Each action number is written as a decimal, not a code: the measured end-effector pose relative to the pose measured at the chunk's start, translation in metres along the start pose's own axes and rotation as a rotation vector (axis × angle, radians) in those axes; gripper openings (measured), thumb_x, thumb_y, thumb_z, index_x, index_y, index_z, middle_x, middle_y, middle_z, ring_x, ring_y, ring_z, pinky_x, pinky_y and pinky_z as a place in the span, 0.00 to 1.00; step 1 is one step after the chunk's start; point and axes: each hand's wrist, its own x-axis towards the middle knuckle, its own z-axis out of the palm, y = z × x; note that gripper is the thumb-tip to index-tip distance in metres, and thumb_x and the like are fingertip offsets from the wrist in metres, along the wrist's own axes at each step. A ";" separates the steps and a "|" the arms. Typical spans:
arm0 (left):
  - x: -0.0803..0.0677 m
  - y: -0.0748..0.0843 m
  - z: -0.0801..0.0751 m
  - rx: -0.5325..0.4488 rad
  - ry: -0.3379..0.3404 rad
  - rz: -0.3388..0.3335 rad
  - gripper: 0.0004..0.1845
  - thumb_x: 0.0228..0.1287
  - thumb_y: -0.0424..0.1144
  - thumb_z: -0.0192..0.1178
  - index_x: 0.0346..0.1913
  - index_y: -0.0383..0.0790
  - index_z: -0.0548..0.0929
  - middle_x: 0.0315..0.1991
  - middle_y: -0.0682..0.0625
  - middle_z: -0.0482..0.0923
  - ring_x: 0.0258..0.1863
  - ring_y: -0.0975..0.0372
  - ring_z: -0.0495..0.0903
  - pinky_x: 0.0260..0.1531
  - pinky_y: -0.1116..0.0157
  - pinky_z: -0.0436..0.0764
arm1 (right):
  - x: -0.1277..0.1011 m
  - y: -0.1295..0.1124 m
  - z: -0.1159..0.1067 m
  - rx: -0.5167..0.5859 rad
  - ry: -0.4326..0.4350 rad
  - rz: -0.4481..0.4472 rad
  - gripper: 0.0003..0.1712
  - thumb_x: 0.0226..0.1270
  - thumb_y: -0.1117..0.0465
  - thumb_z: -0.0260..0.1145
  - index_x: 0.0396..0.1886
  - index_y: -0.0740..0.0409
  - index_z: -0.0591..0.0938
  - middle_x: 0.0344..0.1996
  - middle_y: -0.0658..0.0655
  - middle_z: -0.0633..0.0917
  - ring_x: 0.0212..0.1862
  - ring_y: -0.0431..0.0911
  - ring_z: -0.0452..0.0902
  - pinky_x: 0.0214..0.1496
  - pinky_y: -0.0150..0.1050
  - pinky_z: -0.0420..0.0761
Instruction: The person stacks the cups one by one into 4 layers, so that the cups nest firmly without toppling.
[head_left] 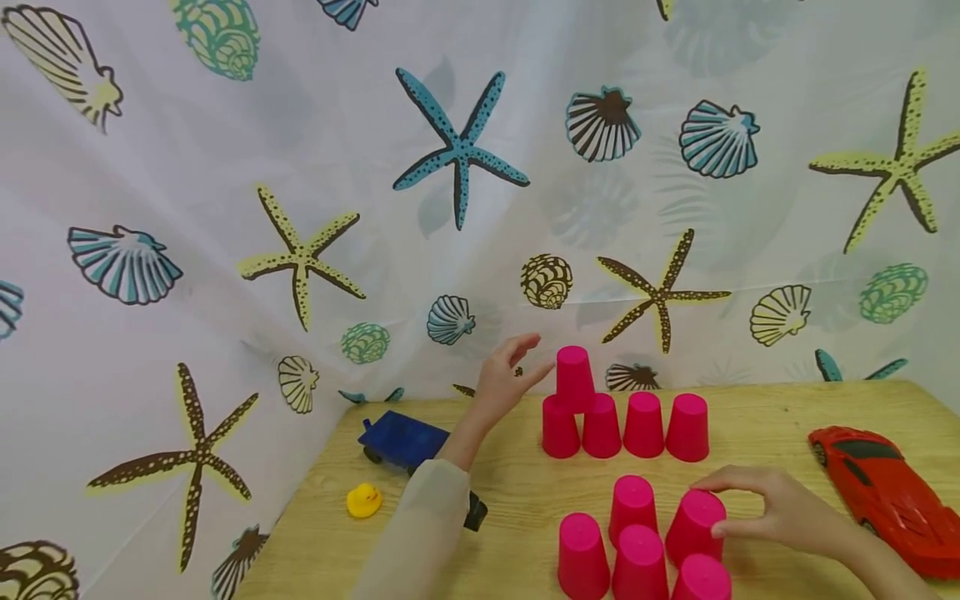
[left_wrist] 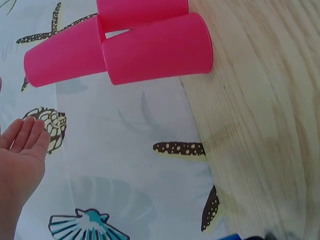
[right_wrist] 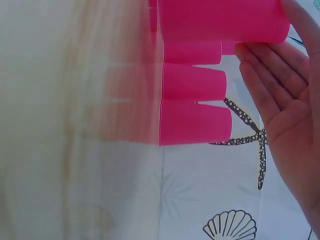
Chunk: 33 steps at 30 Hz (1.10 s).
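Observation:
In the head view, a row of upside-down pink cups stands toward the back of the wooden table. One more pink cup sits on top of the row's two left cups. Just left of this upper cup is my left hand, its fingers relaxed and holding nothing; the left wrist view shows a gap between hand and cups. Nearer the front, my right hand grips a pink cup near its base between thumb and fingers. Several other upside-down cups cluster around that one.
Beside the right forearm lies a red toy car. A blue toy truck is partly behind the left forearm, with a yellow rubber duck nearby. A shell-and-starfish patterned curtain hangs along the table's back and left edges.

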 end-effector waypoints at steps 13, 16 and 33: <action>-0.052 0.010 -0.029 -0.154 -0.005 0.033 0.27 0.62 0.37 0.67 0.64 0.37 0.75 0.63 0.42 0.77 0.67 0.53 0.74 0.69 0.59 0.70 | 0.001 0.004 -0.018 -0.181 0.264 -0.006 0.27 0.43 0.61 0.81 0.48 0.50 0.85 0.41 0.38 0.87 0.44 0.25 0.80 0.43 0.20 0.81; -0.069 0.015 -0.028 -0.159 -0.059 0.069 0.27 0.62 0.35 0.66 0.64 0.37 0.74 0.63 0.41 0.76 0.66 0.53 0.74 0.68 0.59 0.71 | 0.004 0.008 -0.021 -0.199 0.359 -0.050 0.31 0.37 0.67 0.82 0.48 0.54 0.85 0.44 0.35 0.85 0.46 0.21 0.78 0.48 0.13 0.75; -0.137 0.028 -0.008 -0.143 -0.380 -0.066 0.25 0.60 0.41 0.69 0.60 0.41 0.78 0.57 0.48 0.81 0.60 0.58 0.80 0.64 0.60 0.76 | 0.038 0.013 -0.030 -0.190 0.664 -0.006 0.35 0.39 0.78 0.77 0.53 0.66 0.82 0.51 0.20 0.73 0.53 0.14 0.69 0.55 0.07 0.65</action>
